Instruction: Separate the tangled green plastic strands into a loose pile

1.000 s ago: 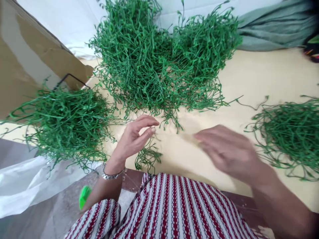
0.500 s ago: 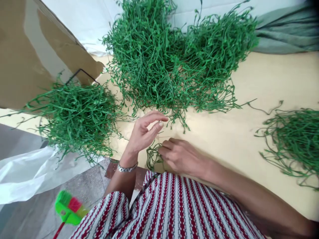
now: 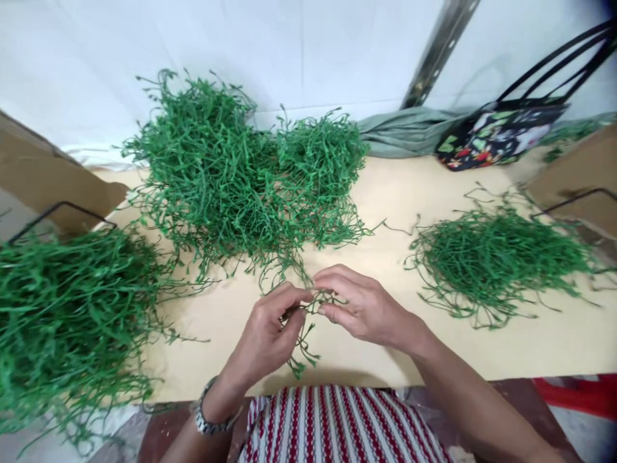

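Note:
Both hands meet over the pale tabletop (image 3: 376, 360), in front of my striped shirt. My left hand (image 3: 270, 328), with a metal watch at the wrist, pinches a few thin green stems (image 3: 303, 350) that hang below its fingers. My right hand (image 3: 361, 305) is beside it, thumb and fingers curved round the other end of these stems. Just beyond the hands lies a large tangled heap of green stems (image 3: 216, 173). Another pile (image 3: 72, 308) is at the left, and a flatter one (image 3: 501, 257) at the right.
Cardboard boxes stand at the left (image 3: 53, 173) and right (image 3: 583, 173), each near a dark bent wire. A floral bag (image 3: 501, 135) and grey-green cloth (image 3: 405, 132) rest by the white wall. Something red (image 3: 578, 395) is below the table's right edge.
The view has swung right. My right hand has come up to my left, which now holds stems; it was in an open pinch before. The stems have been lifted from the table edge.

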### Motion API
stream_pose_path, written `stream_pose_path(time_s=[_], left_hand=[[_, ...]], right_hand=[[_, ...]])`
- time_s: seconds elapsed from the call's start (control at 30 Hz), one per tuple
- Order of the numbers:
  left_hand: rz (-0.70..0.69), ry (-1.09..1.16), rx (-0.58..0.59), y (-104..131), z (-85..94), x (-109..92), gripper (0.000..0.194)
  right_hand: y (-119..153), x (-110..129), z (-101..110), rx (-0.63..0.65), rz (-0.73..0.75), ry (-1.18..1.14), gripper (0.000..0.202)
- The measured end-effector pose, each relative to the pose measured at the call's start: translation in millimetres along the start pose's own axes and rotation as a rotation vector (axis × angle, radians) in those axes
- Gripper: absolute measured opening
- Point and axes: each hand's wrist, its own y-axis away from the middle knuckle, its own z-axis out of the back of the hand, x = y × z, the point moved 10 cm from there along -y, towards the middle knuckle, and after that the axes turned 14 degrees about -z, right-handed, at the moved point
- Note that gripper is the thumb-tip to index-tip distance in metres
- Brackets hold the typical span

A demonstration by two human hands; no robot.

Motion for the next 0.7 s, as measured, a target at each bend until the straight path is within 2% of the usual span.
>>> stream_pose_path(time_s=[0.07, 0.23, 0.37, 0.5, 0.6, 0.7], left_hand=[[-0.008, -0.006, 0.028, -5, -5.6, -1, 0.022], [0.008, 0.053, 0.053, -15, -17.7, 4, 0.012], [0.038, 0.152, -0.026, -18, -17.8, 11, 0.011], [0.170, 0.301, -0.046, -15, -23.5, 20, 0.011], [0.271, 0.419, -0.080, -10, -28.4, 28, 0.010], [0.286, 0.443, -0.134, -8, -28.4, 31, 0.007]], right_hand=[[3, -3, 5, -0.024, 0.016, -0.017, 0.013], [7, -12, 8, -0.032, 0.002, -0.088, 0.012], [11, -17, 9, -0.005, -0.018, -0.127, 0.020], [16, -11, 10, -0.002, 0.045, -0.088, 0.032], [17, -10, 11, -0.049, 0.079, -0.100, 0.027], [16, -15, 12, -0.092, 0.047, -0.096, 0.018]])
